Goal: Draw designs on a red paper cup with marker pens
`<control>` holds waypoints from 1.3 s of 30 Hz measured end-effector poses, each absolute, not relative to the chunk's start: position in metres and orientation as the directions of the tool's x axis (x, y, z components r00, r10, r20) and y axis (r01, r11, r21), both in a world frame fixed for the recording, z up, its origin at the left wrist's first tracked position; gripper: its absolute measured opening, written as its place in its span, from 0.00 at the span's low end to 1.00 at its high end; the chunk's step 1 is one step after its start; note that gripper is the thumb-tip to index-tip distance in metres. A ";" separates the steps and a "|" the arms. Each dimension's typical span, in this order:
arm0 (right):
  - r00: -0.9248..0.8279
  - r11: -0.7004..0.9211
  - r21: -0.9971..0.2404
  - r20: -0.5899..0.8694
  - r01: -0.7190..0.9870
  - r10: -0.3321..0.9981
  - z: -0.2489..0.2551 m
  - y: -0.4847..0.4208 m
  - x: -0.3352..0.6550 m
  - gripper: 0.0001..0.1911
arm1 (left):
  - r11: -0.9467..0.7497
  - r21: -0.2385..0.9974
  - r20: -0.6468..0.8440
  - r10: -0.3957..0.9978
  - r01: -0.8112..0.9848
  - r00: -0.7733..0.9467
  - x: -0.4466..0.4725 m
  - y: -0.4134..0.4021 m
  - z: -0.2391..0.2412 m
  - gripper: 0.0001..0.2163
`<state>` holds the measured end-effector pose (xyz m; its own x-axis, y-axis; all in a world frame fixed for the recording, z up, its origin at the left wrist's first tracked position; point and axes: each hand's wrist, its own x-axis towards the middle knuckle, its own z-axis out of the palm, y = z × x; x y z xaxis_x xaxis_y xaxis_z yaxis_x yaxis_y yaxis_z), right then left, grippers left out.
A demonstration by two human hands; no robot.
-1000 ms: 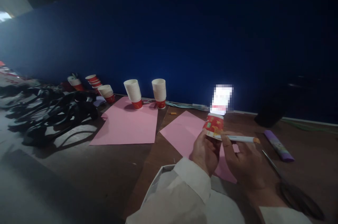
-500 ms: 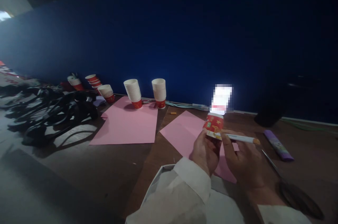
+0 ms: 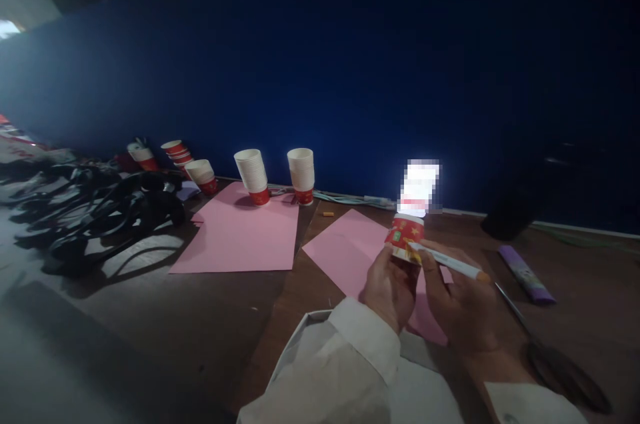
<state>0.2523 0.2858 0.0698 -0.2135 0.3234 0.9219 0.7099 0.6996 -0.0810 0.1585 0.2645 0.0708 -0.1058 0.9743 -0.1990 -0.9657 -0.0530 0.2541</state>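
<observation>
Left hand holds the cup above the table; right hand has fingers pinched round the pen, tip at cup. Marking looks under way; can't tell what's left.

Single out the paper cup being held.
The red patterned paper cup in the left hand; the other paper cups all sit farther left, untouched.
</observation>
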 end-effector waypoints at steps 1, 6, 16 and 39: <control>-0.209 0.705 -0.097 0.919 0.703 0.336 0.070 0.286 0.252 0.10 | -0.055 0.250 -0.196 0.975 -0.967 -0.106 0.158 0.265 0.070 0.09; -0.203 0.685 -0.097 0.917 0.722 0.344 0.071 0.286 0.251 0.10 | -0.066 0.258 -0.200 0.972 -0.964 -0.120 0.159 0.266 0.069 0.08; -0.194 0.645 -0.122 0.897 0.754 0.396 0.060 0.289 0.258 0.12 | -0.047 0.322 -0.199 0.973 -0.946 -0.115 0.159 0.264 0.076 0.09; -0.216 0.682 -0.123 0.895 0.721 0.390 0.061 0.285 0.254 0.11 | -0.067 0.370 -0.221 0.962 -0.927 -0.158 0.157 0.265 0.072 0.11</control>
